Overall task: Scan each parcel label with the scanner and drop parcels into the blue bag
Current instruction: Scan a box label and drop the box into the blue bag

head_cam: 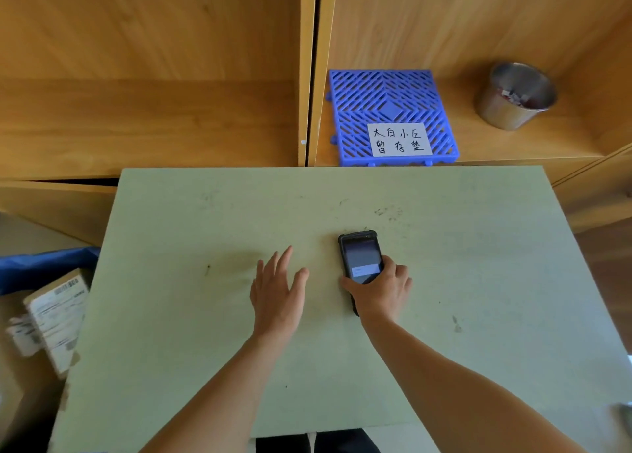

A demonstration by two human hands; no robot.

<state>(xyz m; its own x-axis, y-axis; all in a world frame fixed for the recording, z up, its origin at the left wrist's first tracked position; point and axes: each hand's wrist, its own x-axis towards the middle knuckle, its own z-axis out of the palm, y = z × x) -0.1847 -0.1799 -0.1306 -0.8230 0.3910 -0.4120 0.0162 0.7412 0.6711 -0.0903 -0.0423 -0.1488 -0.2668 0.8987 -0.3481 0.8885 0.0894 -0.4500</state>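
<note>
Overhead, pale table (205, 315): left hand (277, 292) released, right hand (383, 292) grasping scanner (360, 256).

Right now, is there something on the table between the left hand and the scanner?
No. In the head view, only bare green tabletop lies between the open left hand and the scanner, which the right hand grips.

blue bag (37, 268) cut off; parcel labels (58, 315) blurred.
</note>
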